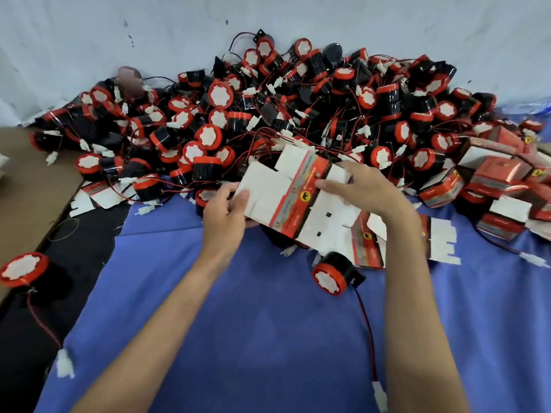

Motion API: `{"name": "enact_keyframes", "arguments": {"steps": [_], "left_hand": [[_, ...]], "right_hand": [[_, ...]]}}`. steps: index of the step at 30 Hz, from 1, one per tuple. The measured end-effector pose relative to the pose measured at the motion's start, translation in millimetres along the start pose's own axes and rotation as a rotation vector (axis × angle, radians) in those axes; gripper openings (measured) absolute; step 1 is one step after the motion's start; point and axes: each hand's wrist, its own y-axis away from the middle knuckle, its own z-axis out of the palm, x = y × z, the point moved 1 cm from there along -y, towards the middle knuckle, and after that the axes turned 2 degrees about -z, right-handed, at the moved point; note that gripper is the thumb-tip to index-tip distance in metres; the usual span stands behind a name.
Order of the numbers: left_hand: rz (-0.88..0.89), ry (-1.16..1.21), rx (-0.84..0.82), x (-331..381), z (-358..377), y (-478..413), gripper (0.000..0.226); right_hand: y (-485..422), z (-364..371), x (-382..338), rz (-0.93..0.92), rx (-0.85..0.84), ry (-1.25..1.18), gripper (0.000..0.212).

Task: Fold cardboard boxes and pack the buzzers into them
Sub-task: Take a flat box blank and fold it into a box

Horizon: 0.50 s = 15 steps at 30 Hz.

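A blue cloth (238,323) spreads beneath the grip. Beyond the grip the heap of buzzers (298,108) is banked within reach, so stock feeds straight to the hands. To the right of the grip sit the folded boxes (501,174), pushed aside, I'd guess, to keep done work apart. Flat blanks (369,248) lie under the right wrist, ready for the taking.

One box blank (286,201) is held up between both hands, unfolded. The left hand (226,210) pinches its white end flap, thumb on top. The right hand (360,186) clasps the red printed band, probably to pop it square. Its long axis seems to run flap to flap, from the left grip towards the right wrist. A loose buzzer (331,278) waits just nearside of the grip, red face towards the person.
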Motion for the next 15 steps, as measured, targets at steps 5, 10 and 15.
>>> {"name": "enact_keyframes", "arguments": {"steps": [5, 10, 15], "left_hand": [[0.071, -0.267, 0.154, -24.7, -27.2, -10.2, 0.011], [0.044, -0.049, 0.232, -27.0, -37.5, -20.6, 0.015], [-0.106, 0.098, 0.323, -34.8, -47.4, -21.1, 0.017]], "right_hand": [[-7.8, 24.7, -32.9, -0.196, 0.039, -0.084, 0.020], [-13.6, 44.7, -39.9, -0.199, -0.072, -0.110, 0.028], [-8.6, 21.8, -18.8, -0.098, -0.069, -0.159, 0.010]]}}
